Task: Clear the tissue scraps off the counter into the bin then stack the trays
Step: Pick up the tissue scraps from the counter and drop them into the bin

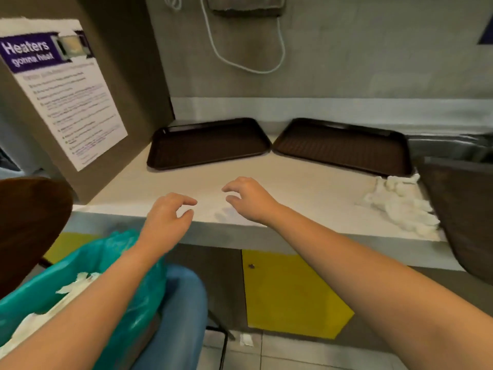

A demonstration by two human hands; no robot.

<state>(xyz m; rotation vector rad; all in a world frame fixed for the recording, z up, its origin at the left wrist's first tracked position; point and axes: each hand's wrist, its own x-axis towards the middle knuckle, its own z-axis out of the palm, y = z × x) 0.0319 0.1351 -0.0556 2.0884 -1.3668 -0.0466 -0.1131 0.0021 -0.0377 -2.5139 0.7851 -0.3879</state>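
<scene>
Both hands hover over the counter (293, 188) near its front edge, empty. Left hand (165, 217) at about 7 o'clock of the frame centre, fingers loosely curled, holding nothing. Right hand (250, 201) close beside it, at centre, fingers also loosely curled, nothing in them.

Tissue scraps (400, 206): white crumpled heap at 3 o'clock, at the right end of the counter, just below the corner of the right tray (344, 148). Left tray (208, 142) at 12 o'clock; the two trays lie flat, corners near touching. Bin (80, 276) with green liner at 8 o'clock, below the counter edge, some tissue already inside. One scrap on the floor (246, 339) at 6 o'clock.

Judgement: the tissue is very light, soft and loose; likely to shed pieces, so gather the heap from both sides and cup it. Trays look stiff and light; lift one by the long rims and set it in the other.
</scene>
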